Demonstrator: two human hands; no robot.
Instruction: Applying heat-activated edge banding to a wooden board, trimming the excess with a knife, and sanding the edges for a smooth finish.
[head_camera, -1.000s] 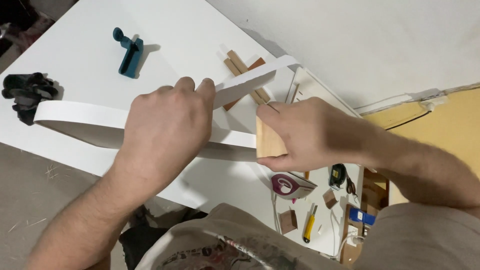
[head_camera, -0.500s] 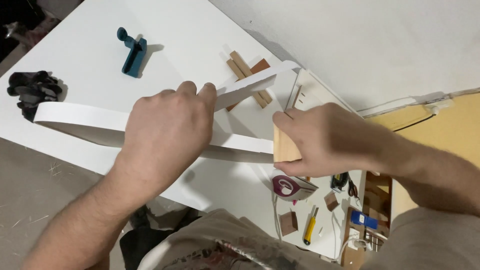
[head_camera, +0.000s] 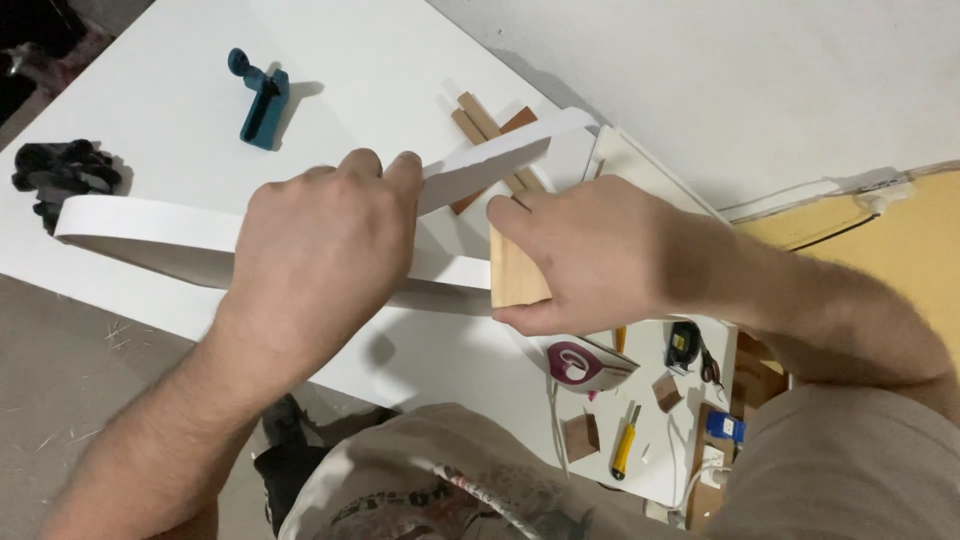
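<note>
Nearest me, on the lower white surface, lie a yellow utility knife (head_camera: 626, 453) and small wooden offcuts (head_camera: 580, 436). Above them my right hand (head_camera: 600, 262) clamps a wooden block (head_camera: 518, 272) against the white edge-banding strip (head_camera: 150, 228), which runs along the near edge of the white panel (head_camera: 180, 90). My left hand (head_camera: 320, 245) grips the strip where it lifts and bends toward the far corner. If I press unevenly, I judge the strip could kink or slip off the edge. Farther off, a blue tool (head_camera: 260, 100) and black gloves (head_camera: 60, 175) rest clear.
</note>
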